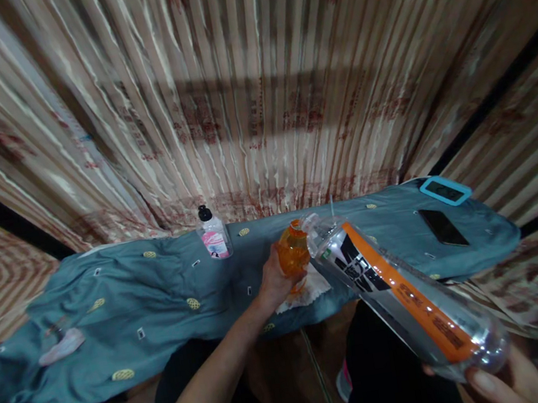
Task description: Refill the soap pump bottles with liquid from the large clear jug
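Nearest to me on the head feed is the right hand (511,381), its fingers and thumb curled about the base of a large clear bottle (404,296) with an orange label. I see that bottle slanting away from me, its neck brought up to the mouth of an orange bottle (294,251); from this angle I can't say whether the two touch. My view puts the left hand (276,278) closed round the orange bottle, above some crumpled paper (312,287) on the patterned cloth (159,278). Left of them I have a white bottle (215,240) with a black cap, upright and apart. Over to the right lie a phone (442,227) and a blue-framed device (446,190). Behind everything hangs a striped curtain (253,96).
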The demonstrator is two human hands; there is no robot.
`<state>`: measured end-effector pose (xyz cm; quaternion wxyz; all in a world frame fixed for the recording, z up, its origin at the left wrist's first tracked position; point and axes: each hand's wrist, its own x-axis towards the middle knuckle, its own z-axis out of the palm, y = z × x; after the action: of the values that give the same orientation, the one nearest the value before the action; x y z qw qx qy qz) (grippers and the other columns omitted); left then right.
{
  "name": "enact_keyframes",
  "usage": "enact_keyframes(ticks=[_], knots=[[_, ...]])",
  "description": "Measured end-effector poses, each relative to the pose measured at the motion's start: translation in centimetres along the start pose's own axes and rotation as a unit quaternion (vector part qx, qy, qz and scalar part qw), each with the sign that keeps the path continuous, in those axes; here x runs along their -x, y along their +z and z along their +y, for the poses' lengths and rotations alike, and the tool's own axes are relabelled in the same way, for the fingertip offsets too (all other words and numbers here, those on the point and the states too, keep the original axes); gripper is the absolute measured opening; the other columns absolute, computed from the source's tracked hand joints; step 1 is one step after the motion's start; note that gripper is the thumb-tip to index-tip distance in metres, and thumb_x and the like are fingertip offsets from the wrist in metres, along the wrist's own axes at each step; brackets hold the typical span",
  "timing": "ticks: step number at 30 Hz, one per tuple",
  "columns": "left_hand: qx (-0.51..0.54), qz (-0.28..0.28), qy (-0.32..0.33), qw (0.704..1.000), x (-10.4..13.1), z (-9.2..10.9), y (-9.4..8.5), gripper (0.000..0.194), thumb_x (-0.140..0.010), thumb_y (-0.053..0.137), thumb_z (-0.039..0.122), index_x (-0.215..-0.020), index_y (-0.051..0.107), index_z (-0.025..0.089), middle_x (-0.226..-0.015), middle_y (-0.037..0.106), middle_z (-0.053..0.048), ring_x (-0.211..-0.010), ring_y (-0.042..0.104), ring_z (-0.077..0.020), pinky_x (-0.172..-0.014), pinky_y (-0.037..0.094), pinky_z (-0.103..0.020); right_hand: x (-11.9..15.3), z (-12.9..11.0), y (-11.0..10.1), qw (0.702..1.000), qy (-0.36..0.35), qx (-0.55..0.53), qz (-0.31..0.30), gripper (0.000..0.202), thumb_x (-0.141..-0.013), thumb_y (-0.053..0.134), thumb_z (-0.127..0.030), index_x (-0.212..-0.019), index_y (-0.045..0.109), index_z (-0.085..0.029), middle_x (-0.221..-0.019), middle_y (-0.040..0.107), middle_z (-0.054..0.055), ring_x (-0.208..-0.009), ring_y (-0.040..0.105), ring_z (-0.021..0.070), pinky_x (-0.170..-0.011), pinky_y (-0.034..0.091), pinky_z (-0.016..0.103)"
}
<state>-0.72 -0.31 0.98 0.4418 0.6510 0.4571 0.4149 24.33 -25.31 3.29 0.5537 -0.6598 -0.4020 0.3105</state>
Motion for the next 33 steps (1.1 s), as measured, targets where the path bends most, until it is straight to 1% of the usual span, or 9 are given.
enact_keyframes(ticks=[4,8,14,18,20,22,25,28,33], knots=[[0.005,0.001,0.009,1.000,-0.1,-0.3,0.1,0.076,-0.060,0.090,0.018,-0.126,0.053,0.022,-0.119,0.072,-0.005,-0.113,0.071,-0.0262,-0.104,0.056,-0.043,-0.2,-0.3,0.1,1.000,-0.002,-0.003,-0.008,0.063,-0.083,0.073,-0.052,-0.137,0.062,-0.023,-0.128,0.072,0.015,-0.121,0.066,0.0413,-0.098,0.055,0.050],[0.002,-0.001,0.007,1.000,-0.2,-0.5,0.1,0.077,-0.059,0.091,0.017,-0.126,0.053,0.022,-0.120,0.072,-0.005,-0.113,0.071,-0.0265,-0.104,0.055,-0.043,-0.2,-0.3,0.0,1.000,-0.003,-0.007,-0.007,0.061,-0.082,0.074,-0.052,-0.134,0.064,-0.023,-0.123,0.074,0.015,-0.112,0.071,0.0408,-0.090,0.058,0.050],[0.009,-0.002,0.003,1.000,-0.1,-0.7,0.2,0.079,-0.060,0.091,0.018,-0.128,0.052,0.021,-0.122,0.071,-0.007,-0.114,0.070,-0.0265,-0.105,0.055,-0.042,-0.2,-0.7,0.2,1.000,-0.014,-0.005,-0.009,0.062,-0.085,0.070,-0.054,-0.138,0.061,-0.023,-0.130,0.071,0.014,-0.118,0.068,0.0381,-0.096,0.056,0.045],[0.009,-0.001,0.013,1.000,-0.2,-0.8,0.2,0.078,-0.060,0.091,0.018,-0.127,0.053,0.022,-0.121,0.072,-0.006,-0.114,0.070,-0.0267,-0.105,0.055,-0.042,-0.2,-0.9,0.5,1.000,-0.013,-0.003,-0.001,0.064,-0.082,0.073,-0.053,-0.138,0.061,-0.024,-0.131,0.070,0.015,-0.123,0.065,0.0411,-0.092,0.057,0.047],[0.006,0.002,0.016,1.000,-0.1,-0.8,0.2,0.077,-0.059,0.091,0.018,-0.126,0.054,0.022,-0.121,0.072,-0.006,-0.114,0.070,-0.0267,-0.104,0.055,-0.042,-0.1,-1.0,0.6,1.000,-0.009,0.003,0.019,0.064,-0.081,0.075,-0.052,-0.137,0.062,-0.024,-0.130,0.071,0.015,-0.124,0.064,0.0423,-0.090,0.058,0.048],[0.002,0.003,0.014,1.000,-0.1,-0.7,0.1,0.076,-0.060,0.091,0.017,-0.126,0.054,0.022,-0.121,0.072,-0.006,-0.113,0.070,-0.0266,-0.104,0.056,-0.042,0.0,-1.1,0.7,1.000,-0.004,0.005,0.024,0.064,-0.080,0.076,-0.051,-0.137,0.063,-0.024,-0.129,0.071,0.015,-0.122,0.065,0.0427,-0.091,0.058,0.049],[-0.001,0.000,0.006,1.000,0.0,-0.4,0.1,0.076,-0.061,0.090,0.017,-0.127,0.053,0.022,-0.122,0.072,-0.006,-0.114,0.070,-0.0264,-0.104,0.055,-0.042,0.1,-1.3,0.7,1.000,-0.002,0.002,0.016,0.064,-0.080,0.076,-0.051,-0.136,0.063,-0.024,-0.128,0.072,0.015,-0.118,0.067,0.0426,-0.092,0.057,0.050],[0.000,-0.003,-0.002,1.000,0.0,-0.2,0.1,0.077,-0.060,0.090,0.017,-0.128,0.053,0.022,-0.121,0.072,-0.006,-0.113,0.070,-0.0263,-0.104,0.055,-0.041,-0.1,-1.2,0.5,1.000,-0.005,0.000,0.014,0.063,-0.080,0.076,-0.050,-0.136,0.063,-0.024,-0.126,0.073,0.014,-0.120,0.066,0.0423,-0.094,0.057,0.051],[-0.001,0.000,-0.003,1.000,-0.1,-0.4,0.1,0.078,-0.058,0.091,0.017,-0.127,0.053,0.022,-0.120,0.072,-0.005,-0.114,0.070,-0.0266,-0.104,0.056,-0.041,-0.2,-0.6,0.3,1.000,-0.022,0.010,0.008,0.062,-0.082,0.073,-0.050,-0.137,0.062,-0.024,-0.122,0.074,0.014,-0.122,0.065,0.0409,-0.092,0.058,0.048]])
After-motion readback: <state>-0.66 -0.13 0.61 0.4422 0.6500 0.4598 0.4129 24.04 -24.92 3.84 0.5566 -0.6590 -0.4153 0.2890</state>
